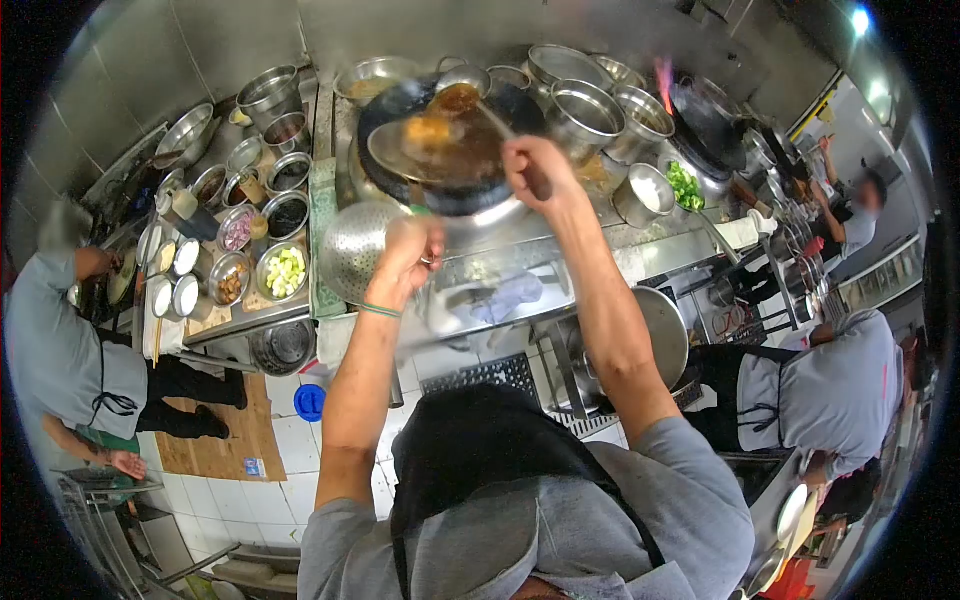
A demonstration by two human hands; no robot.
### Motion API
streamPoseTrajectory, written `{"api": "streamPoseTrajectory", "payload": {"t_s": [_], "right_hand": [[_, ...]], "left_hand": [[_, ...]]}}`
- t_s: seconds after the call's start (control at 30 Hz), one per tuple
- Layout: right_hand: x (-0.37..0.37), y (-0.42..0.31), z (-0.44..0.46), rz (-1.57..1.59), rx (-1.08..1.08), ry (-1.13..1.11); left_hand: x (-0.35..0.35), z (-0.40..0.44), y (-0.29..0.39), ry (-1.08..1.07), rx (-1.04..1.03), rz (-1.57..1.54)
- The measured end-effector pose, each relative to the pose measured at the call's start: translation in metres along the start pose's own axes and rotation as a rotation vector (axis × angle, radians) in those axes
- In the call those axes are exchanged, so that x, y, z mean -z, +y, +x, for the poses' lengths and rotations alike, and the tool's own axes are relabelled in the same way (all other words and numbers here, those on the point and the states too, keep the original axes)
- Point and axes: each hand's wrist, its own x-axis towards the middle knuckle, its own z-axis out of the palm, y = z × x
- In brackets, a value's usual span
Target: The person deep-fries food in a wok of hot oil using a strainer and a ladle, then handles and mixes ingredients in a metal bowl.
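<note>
My right hand (540, 168) is closed around the handle of a ladle (497, 122), whose bowl is over the wok (520, 110) among brown liquid. My left hand (412, 250) is closed around the handle of a round skimmer (390, 150). The skimmer is over the near left part of the wok, blurred, with orange-brown food on it. Beside my left hand, a perforated metal strainer (350, 252) rests at the stove's front edge.
Steel pots (587, 112) crowd the stove to the right, near a bowl of chopped greens (685, 187) and a second wok (710, 130) with a flame. Ingredient bowls (283, 270) fill the left counter. Co-workers stand at left (70, 320) and right (830, 380).
</note>
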Motion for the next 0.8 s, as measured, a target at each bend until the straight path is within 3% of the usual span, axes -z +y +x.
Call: {"api": "streamPoseTrajectory", "payload": {"t_s": [0.37, 0.53, 0.67, 0.8], "right_hand": [[-0.011, 0.017, -0.013, -1.02, 0.37, 0.328], [0.027, 0.039, 0.003, -1.129, 0.464, 0.436], [0.026, 0.051, -0.006, -0.961, 0.358, 0.495], [0.057, 0.041, 0.005, -0.138, 0.015, 0.192]], "left_hand": [[0.003, 0.0, -0.005, -0.036, -0.002, -0.041], [-0.002, -0.003, -0.015, 0.014, -0.042, -0.035], [-0.012, -0.009, -0.026, 0.033, -0.083, 0.016], [-0.022, -0.007, -0.039, 0.107, -0.157, 0.079]]}}
